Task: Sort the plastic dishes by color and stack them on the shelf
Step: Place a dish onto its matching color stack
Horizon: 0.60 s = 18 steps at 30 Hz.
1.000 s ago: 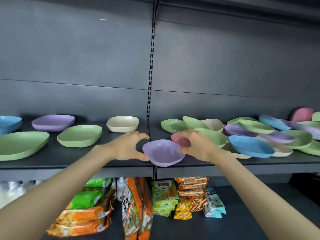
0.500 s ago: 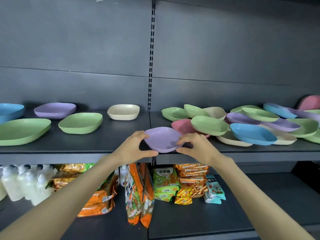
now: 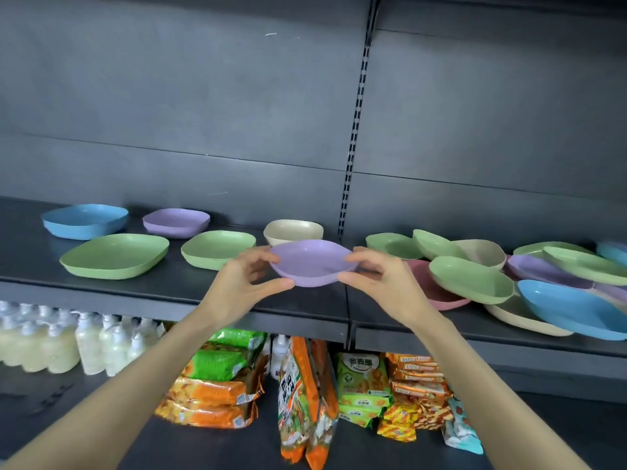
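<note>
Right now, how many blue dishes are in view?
3. A blue dish back left; a second blue dish front right; a third blue dish cut off at the right edge. More may be hidden under others.

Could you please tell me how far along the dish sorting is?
Early. Done: left on the dark shelf, several plastic dishes lie apart, including a purple square plastic dish. In hand: left hand and right hand grip a second purple plastic dish. Left: the jumbled mixed-colour dish pile on the right.
</note>
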{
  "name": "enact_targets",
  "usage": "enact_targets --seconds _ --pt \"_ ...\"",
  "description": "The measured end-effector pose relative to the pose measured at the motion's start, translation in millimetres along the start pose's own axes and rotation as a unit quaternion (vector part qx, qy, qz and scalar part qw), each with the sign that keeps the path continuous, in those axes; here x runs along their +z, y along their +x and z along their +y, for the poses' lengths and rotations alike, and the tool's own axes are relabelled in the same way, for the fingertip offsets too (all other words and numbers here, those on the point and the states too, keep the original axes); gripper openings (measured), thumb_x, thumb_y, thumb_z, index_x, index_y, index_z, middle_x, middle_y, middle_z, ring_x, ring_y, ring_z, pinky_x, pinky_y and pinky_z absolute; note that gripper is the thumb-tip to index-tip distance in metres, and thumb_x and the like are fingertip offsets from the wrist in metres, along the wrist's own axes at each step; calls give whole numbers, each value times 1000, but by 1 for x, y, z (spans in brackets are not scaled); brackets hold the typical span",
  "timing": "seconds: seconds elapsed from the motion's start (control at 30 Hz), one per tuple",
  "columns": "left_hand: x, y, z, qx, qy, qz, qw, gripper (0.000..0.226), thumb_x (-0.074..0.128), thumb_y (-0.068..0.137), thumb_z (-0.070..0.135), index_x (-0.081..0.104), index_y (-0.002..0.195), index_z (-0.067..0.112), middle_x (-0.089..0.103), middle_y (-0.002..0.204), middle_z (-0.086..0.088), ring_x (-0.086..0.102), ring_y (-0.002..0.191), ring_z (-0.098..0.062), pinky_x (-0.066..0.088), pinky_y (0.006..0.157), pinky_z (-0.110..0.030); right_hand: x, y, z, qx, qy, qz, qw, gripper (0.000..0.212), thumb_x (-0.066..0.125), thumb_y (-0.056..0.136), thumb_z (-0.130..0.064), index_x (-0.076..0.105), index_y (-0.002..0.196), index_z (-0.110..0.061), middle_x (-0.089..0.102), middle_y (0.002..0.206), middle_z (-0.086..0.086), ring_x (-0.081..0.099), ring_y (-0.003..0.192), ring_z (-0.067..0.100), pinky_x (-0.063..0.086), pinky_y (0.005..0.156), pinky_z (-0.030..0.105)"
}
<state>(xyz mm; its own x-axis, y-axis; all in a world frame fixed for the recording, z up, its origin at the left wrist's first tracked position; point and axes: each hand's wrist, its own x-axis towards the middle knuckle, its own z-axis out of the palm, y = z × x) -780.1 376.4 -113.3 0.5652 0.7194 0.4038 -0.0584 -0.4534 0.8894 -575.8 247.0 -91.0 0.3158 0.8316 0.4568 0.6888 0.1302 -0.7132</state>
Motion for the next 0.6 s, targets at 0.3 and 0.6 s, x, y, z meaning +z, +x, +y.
enact_targets --seconds 0.3,0.6 --pt "-108 25 -12 6 -23 96 995 45 73 74 -6 55 112 9 63 101 -1 62 85 -2 50 80 -9 95 76 -44 -17 98 -2 995 37 78 75 -18 68 110 -9 67 110 3 66 97 14 50 86 15" --pt "-242 88 -59 -6 30 75 997 52 77 74 13 55 121 8 66 114 -2 62 109 -11 51 88 -20 195 166 -78 -11 73 -2 997 41 79 75 -28 69 112 -14 73 101 -1 68 96 11 51 94 34"
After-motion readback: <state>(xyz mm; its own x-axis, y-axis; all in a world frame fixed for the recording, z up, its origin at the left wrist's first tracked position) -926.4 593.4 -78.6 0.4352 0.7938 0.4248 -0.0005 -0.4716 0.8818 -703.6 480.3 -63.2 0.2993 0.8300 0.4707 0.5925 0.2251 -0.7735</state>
